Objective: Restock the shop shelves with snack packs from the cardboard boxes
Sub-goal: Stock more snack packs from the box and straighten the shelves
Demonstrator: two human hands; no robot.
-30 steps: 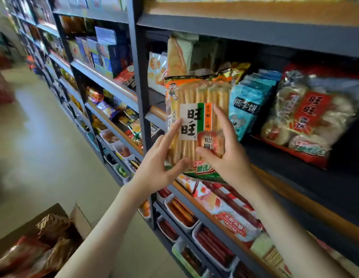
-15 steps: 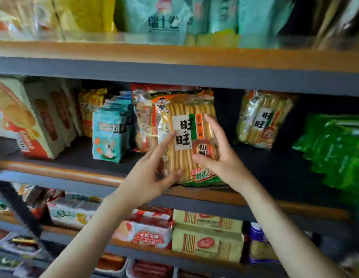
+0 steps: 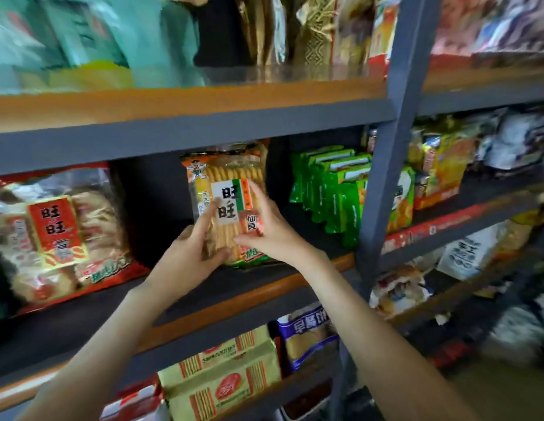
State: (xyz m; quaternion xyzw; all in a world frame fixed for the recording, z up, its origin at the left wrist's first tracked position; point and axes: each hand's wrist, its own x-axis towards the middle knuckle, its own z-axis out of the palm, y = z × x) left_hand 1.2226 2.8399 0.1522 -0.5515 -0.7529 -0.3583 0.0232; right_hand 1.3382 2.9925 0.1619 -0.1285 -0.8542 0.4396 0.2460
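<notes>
Rice cracker pack is being stood on the shelf, left hand and right hand gripping it; next is likely calling for gentle release.

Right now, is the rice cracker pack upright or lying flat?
Upright: the rice cracker pack stands on its bottom edge on the shelf, label outward; left hand and right hand grip it.

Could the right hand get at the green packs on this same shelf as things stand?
Probably yes: the green packs stand just right of the right hand, front open, nothing between. But it holds the rice cracker pack and must release first.
</notes>
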